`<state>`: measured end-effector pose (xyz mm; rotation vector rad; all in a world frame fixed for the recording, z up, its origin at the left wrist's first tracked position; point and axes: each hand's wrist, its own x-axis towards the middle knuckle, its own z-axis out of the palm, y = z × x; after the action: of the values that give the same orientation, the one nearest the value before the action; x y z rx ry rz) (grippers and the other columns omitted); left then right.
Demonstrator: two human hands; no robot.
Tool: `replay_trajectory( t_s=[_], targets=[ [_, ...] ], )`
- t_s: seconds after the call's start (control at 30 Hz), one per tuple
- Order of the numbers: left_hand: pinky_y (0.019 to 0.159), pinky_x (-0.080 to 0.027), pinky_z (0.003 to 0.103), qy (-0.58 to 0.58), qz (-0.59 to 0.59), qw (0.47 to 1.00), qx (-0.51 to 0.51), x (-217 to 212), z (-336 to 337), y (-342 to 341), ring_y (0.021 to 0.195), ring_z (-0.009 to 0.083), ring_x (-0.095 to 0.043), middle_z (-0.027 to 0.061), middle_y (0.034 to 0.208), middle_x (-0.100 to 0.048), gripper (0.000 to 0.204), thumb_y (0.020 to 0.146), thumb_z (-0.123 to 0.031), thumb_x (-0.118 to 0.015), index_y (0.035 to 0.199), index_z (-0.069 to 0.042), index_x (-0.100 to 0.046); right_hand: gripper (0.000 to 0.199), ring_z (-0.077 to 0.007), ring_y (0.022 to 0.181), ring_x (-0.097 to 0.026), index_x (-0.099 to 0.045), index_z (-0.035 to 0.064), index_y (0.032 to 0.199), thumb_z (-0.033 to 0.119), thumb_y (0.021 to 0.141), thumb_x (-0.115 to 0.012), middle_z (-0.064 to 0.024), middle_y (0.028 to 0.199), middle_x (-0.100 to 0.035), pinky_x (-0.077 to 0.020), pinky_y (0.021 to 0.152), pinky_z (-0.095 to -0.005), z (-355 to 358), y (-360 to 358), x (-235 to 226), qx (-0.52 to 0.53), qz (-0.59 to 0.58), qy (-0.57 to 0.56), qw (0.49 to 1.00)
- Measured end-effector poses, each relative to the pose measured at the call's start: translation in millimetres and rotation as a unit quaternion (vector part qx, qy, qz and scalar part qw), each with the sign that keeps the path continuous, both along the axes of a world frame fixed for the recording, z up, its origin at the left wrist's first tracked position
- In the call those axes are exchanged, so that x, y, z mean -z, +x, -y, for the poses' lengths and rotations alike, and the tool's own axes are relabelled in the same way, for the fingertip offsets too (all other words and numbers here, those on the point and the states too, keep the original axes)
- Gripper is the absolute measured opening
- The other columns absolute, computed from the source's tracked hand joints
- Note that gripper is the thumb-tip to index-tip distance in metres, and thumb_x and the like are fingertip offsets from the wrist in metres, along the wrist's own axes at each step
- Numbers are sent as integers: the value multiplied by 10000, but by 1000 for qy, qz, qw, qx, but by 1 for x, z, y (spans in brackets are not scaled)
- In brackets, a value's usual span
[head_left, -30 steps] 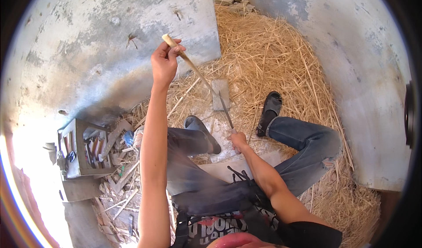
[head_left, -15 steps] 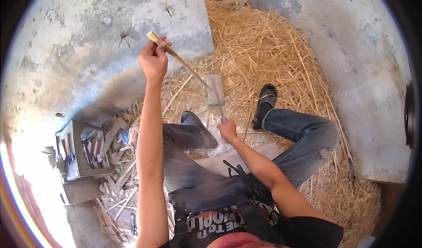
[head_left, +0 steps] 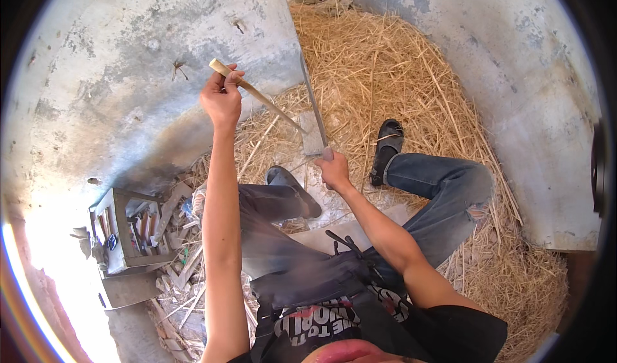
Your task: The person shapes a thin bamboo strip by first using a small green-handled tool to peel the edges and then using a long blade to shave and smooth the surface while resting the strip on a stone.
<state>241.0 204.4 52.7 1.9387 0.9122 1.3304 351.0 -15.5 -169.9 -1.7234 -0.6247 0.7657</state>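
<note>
High on the left, my left hand point(head_left: 221, 102) grips the upper end of a pale wooden stick point(head_left: 265, 100) between thumb and fingers. The stick slants down to the right, and its lower end is over a grey rectangular block point(head_left: 313, 145) between my feet. My right hand point(head_left: 335, 171) is wrapped around the handle of a long-bladed knife point(head_left: 314, 102). Its narrow dark blade points up and away, seen nearly edge-on, beside the stick's lower end. From this view I cannot tell whether blade and stick touch.
A thick heap of straw-like strips point(head_left: 385, 73) covers the floor ahead and to the right. Worn plastered walls point(head_left: 148, 61) rise on both sides. At left stands a small open box shelf point(head_left: 135, 231) with scraps around it. My black shoes point(head_left: 389, 138) flank the block.
The knife's blade, blurred and low over the block before, now stands raised and sharper. My left hand and the stick have shifted slightly, and the whole view has tilted a little.
</note>
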Motion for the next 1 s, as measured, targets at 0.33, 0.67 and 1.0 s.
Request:
replay_trajectory(
  t_s=[0.33,0.67,1.0],
  targets=[
    [820,-610,331,-2,1,995,98,-13,29,27,924,187,-721,133,954,-752,220,1020,-64,-536,1134,56,-680,250,-233,489,-603,-706,-72,874,172,817,-705,-150,637,-627,-488,456,-395,9,4,-8,-43,-200,-98,974],
    [864,-585,349,-26,-18,990,137,-12,17,23,965,182,-696,125,999,-737,289,1039,-146,-546,1240,51,-613,242,-234,455,-559,-688,-77,836,165,821,-704,-130,592,-579,-473,433,-403,12,-5,13,-55,-207,-129,968],
    [576,-447,291,-120,224,964,76,-48,38,62,641,126,-523,26,666,-530,484,1051,-374,-465,1245,61,-552,241,-200,438,-516,-694,-83,894,156,879,-679,-104,571,-551,-444,435,-376,15,-7,-4,-43,-213,-148,965]
  ],
)
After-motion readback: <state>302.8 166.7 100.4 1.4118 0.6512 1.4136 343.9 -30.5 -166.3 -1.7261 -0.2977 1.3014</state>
